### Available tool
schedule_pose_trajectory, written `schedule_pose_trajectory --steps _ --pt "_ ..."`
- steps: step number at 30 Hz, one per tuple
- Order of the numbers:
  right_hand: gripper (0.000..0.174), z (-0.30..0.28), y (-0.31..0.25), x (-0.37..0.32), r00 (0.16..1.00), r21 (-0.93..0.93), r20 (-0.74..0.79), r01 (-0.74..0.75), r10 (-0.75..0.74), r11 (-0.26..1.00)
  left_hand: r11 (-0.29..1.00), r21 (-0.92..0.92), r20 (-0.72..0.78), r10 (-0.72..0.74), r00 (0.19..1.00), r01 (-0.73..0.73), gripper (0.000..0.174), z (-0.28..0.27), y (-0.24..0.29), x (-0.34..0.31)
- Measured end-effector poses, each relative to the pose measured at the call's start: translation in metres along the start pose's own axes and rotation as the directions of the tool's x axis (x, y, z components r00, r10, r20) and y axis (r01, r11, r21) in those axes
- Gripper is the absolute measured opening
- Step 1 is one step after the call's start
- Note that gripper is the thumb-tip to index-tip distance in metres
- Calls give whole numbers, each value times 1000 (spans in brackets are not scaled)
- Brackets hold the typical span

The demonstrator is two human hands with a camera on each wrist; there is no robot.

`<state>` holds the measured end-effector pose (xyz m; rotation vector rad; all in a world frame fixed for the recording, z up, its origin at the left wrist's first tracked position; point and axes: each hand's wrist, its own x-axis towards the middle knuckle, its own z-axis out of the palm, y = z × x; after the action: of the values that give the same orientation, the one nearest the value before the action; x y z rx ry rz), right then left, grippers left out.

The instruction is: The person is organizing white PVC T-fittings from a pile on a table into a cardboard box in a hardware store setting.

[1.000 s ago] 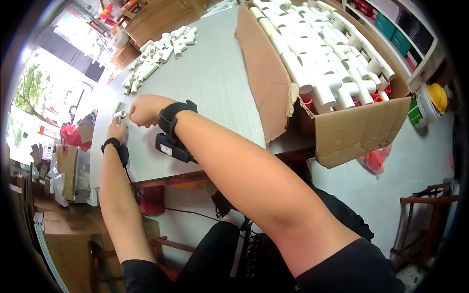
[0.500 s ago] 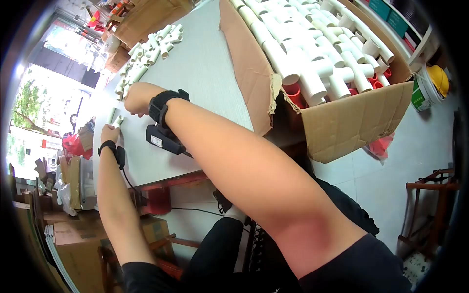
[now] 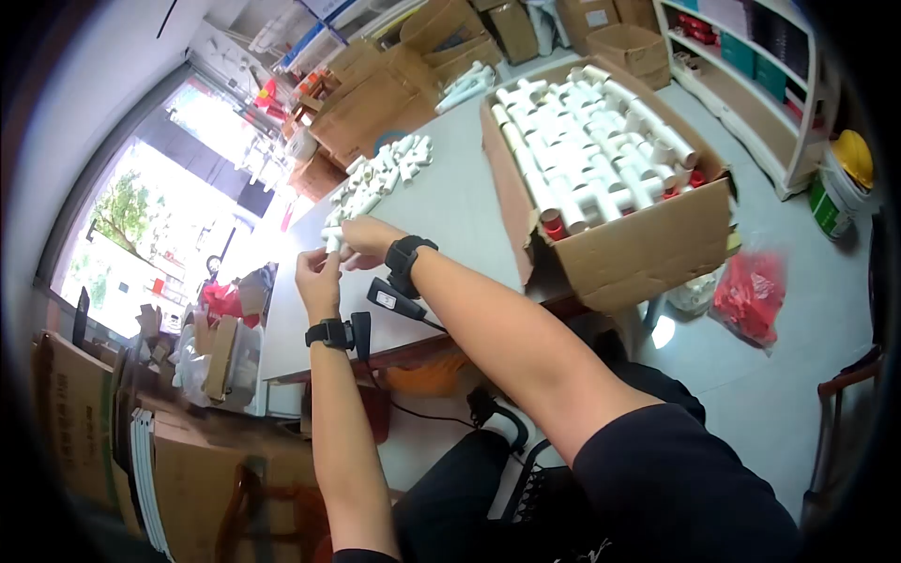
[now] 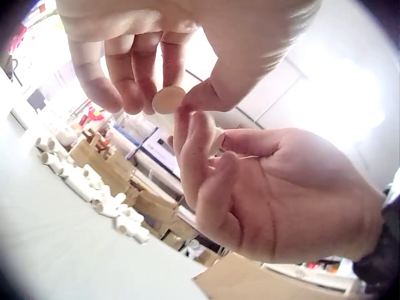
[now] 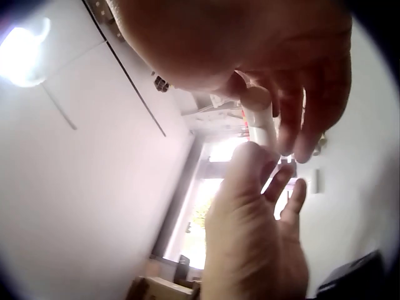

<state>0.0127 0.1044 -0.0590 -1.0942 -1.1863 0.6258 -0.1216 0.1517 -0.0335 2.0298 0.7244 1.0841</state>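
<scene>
A white plastic pipe fitting [image 3: 333,242], T-shaped in the head view, is held up between both hands above the left part of the table. My left hand [image 3: 319,280] pinches it from below, thumb against fingers. From the right, my right hand [image 3: 371,238] pinches the same piece near its upper end. One round end of the fitting [image 4: 169,100] shows between the left thumb and fingers in the left wrist view. In the right wrist view a length of the fitting [image 5: 261,125] spans the two hands, its rest hidden by fingers.
A pile of white pipe pieces [image 3: 380,178] lies farther back on the grey table [image 3: 460,206]. To the right, a cardboard box [image 3: 648,249] holds rows of white pipe assemblies. One short white pipe [image 5: 315,181] lies on the tabletop beyond the hands.
Both hands have come together and risen from the tabletop with the fitting. The right hand, earlier apart from it, now pinches it. The head view has tilted up and left.
</scene>
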Motion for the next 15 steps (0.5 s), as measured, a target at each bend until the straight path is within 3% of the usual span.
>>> schedule_pose_trajectory --steps 3,4,6,8,12,15 --pt "36 -19 -27 -2 998 253 55 6 -21 967 988 -141 -76 47 996 -57 25 6 35 -17" --pt "38 -27 -87 -35 991 366 61 -130 116 922 990 -128 -55 57 997 -63 18 7 54 -26" --pt "40 -40 -127 -63 997 143 54 -56 49 988 959 -259 -37 107 994 -113 14 17 72 -31" --pt "48 -50 -144 -72 992 -227 -92 63 -86 972 932 -341 -11 129 992 -125 20 28 102 -37" --pt "61 -91 -183 -115 978 -401 -119 109 -169 909 822 -566 230 85 969 62 32 51 146 -40" --pt "54 -119 -202 -138 979 -517 -93 110 -183 849 873 -484 334 126 934 56 31 67 174 -40"
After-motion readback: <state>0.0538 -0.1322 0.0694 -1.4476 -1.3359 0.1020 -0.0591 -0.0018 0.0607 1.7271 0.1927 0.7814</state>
